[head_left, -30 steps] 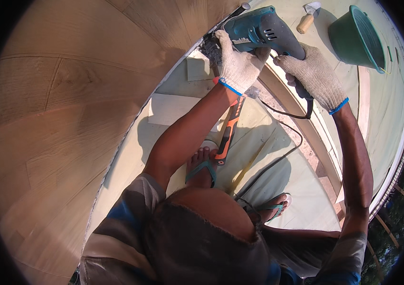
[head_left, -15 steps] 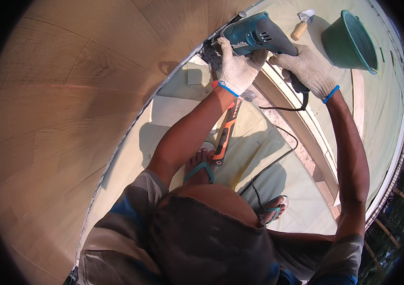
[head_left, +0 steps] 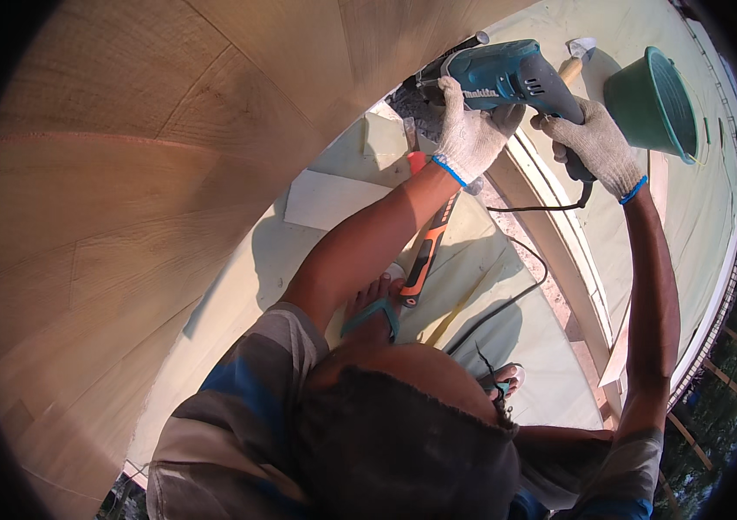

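With both gloved hands I hold a teal electric drill (head_left: 498,71) sideways, its front end pointing left at the edge of the wood-look wall. My left hand (head_left: 472,130) cups the underside of its body, thumb up along the near side. Around the rear handle my right hand (head_left: 598,146) is closed, and part of the grip is hidden by the glove. A black cord (head_left: 550,208) hangs from the handle and runs down past my feet. Below my left wrist lies a tool with an orange and black handle (head_left: 427,260), its far end partly covered by my arm.
A green bucket (head_left: 646,100) lies tilted at the upper right, beside a trowel (head_left: 581,50) with a wooden handle. Long pale boards (head_left: 550,212) cross the sheet-covered floor. The tall wood-look wall (head_left: 126,225) fills the left side. A white piece (head_left: 325,199) lies near its foot.
In the picture, the drill and both hands have shifted right and slightly down, as have the bucket and trowel. My hold on the drill looks the same.
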A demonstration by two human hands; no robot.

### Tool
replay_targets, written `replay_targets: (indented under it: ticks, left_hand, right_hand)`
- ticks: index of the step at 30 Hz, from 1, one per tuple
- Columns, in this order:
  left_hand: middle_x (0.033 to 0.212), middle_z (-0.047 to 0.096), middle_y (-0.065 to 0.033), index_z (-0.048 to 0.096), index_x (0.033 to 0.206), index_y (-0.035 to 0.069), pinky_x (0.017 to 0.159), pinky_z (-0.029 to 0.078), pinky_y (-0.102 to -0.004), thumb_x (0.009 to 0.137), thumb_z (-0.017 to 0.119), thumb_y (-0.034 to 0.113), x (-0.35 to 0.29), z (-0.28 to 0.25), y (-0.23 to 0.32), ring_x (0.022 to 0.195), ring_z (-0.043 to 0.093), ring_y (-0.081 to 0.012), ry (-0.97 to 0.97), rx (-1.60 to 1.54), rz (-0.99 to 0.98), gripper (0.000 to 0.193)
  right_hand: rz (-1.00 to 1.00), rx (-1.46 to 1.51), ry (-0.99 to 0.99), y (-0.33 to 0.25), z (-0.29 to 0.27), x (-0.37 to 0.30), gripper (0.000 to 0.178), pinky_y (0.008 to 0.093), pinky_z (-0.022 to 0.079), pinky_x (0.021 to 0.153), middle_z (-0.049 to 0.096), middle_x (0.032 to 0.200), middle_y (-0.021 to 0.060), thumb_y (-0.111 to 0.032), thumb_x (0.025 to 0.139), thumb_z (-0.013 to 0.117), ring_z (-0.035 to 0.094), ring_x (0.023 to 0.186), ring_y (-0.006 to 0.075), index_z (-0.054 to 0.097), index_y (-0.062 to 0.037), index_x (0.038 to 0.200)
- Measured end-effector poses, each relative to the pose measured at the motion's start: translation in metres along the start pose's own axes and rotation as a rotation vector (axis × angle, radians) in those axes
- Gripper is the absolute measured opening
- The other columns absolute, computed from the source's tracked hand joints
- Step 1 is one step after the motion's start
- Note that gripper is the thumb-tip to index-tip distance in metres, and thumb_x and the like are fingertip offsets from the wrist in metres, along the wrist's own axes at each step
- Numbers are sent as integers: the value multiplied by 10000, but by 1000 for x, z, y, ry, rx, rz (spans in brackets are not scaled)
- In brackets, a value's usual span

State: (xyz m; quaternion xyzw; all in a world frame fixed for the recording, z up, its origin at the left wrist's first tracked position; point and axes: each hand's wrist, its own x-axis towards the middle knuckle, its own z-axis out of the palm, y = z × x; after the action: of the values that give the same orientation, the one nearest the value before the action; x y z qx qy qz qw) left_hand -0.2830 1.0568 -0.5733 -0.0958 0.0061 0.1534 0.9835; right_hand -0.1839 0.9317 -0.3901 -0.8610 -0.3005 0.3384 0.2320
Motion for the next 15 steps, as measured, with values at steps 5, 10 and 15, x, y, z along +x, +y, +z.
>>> replay_targets:
  ticks: [5,10,15]
  left_hand:
    - [1487,570,-194,448,1507,-28,1261,441,-474,866,769,700,-1,1,-1,1371,579,-332,-14,-7,-27,1021]
    - [1457,522,-155,420,1516,-6,1288,398,-499,928,683,729,-23,-7,16,1403,520,-327,83,184,-143,977]
    - [1221,684,-94,587,1409,22,990,557,-392,1059,700,375,-92,-5,40,1114,680,-222,345,1206,-28,510]
  right_hand:
    - [-13,-6,76,7,6,-5,421,240,481,539,637,668,6,-427,937,767,592,568,70,782,-35,1088]
    - [-85,-40,189,14,13,-13,490,300,590,718,734,883,112,-399,944,812,711,766,148,736,-13,1237]
    - [-782,-255,877,23,79,-82,506,447,517,1105,731,1282,147,-61,876,846,691,1207,337,674,-51,1351]
